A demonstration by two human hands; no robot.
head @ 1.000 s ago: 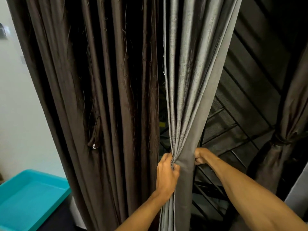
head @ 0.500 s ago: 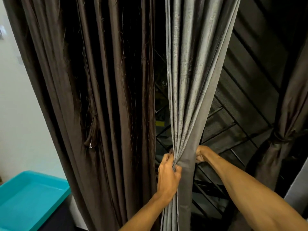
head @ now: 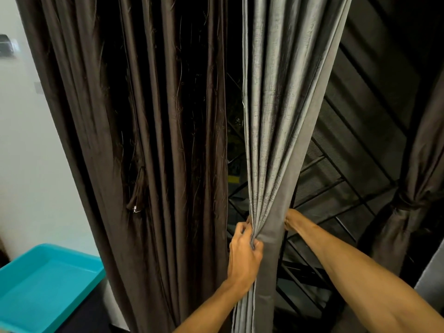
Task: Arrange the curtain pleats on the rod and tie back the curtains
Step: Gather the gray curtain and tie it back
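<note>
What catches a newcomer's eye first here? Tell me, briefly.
The grey curtain in the middle, gathered into folds that the left hand pinches while the right hand grips its right edge from behind. To its left hangs a loose dark brown curtain, with a turquoise tray at bottom left. At far right another brown curtain is already tied back.

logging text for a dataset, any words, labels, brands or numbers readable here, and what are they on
No readable text anywhere in the view.
On the brown curtain, a small white tag: too small to read.
On the wall, a wall fixture: blurred, no legible marking.
The grey curtain and the teal tray: no print visible.
</note>
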